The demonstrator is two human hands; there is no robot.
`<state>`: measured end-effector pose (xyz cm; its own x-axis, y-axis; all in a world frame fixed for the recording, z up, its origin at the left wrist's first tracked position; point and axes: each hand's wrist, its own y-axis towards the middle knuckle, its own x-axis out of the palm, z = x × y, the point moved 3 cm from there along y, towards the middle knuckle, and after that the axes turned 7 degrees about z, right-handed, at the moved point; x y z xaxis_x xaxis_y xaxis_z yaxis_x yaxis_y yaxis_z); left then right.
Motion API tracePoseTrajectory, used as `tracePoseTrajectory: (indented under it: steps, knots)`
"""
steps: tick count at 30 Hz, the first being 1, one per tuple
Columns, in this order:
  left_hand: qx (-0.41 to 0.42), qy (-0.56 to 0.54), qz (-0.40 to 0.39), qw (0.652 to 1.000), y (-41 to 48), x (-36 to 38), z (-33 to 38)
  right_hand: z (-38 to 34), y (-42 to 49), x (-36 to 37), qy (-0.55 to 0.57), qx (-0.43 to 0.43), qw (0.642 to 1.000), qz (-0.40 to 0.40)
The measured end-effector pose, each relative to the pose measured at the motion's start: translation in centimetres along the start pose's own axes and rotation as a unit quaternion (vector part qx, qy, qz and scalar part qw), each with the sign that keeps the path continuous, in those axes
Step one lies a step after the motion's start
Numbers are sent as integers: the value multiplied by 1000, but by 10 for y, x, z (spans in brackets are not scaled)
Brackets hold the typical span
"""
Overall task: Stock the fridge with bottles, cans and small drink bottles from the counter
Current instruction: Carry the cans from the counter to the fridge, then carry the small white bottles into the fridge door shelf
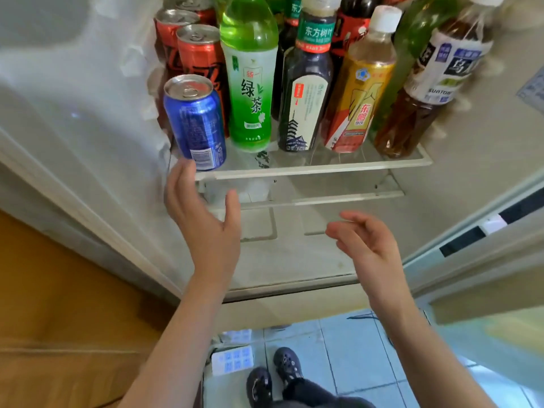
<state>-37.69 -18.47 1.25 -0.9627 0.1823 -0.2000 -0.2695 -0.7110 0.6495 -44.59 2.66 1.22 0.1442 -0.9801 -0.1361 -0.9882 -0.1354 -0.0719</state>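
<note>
stock check, upper half of frame: fridge shelf [309, 169] holds blue can [194, 122] at front left, red cans [200, 51] behind, five bottles [306, 92] alongside. my left hand [203, 219] and right hand [371, 245] hang below, fingers slack, empty. counter unseen; remainder unknown.

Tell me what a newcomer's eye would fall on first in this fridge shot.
The crowded glass shelf grabs the eye: a blue can at its front left corner, red cans behind it, and a bright green tea bottle with other bottles lined up to its right. Below, the left hand hangs open just under the blue can and the right hand further right, both holding nothing.
</note>
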Motion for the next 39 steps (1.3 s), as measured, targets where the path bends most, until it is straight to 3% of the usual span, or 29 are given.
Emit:
tracePoseTrajectory:
  steps: [3, 8, 12, 15, 18, 23, 27, 29, 34, 39]
  knots:
    - [0, -26, -66, 997, -38, 0, -3, 23, -12, -12, -20, 23, 999, 15]
    - [-62, -53, -302, 950, -116, 3, -17, 74, -43, -40, -72, 58, 995, 46]
    - [-66, -44, -511, 856, -192, 3, -30, 136, -86, -82, -185, 111, 973, 88]
    - [-189, -8, -636, 749, -254, 1, -41, 191, -134, -120, -315, 179, 929, 80]
    - [-209, 66, -724, 654, -311, -8, -48, 248, -202, -162, -371, 280, 883, 67]
    - [-141, 178, -812, 537, -400, -48, -58, 322, -368, -226, -348, 451, 819, 61]
    - [-62, 228, -834, 498, -470, -101, -50, 348, -522, -261, -299, 537, 781, 109]
    - [-15, 233, -848, 475, -513, -135, -35, 356, -605, -274, -272, 576, 756, 151]
    - [173, 211, -903, 332, -627, -221, 37, 365, -798, -278, -152, 656, 668, 315]
    - [317, 139, -904, 252, -716, -275, 149, 380, -906, -262, -34, 666, 605, 436]
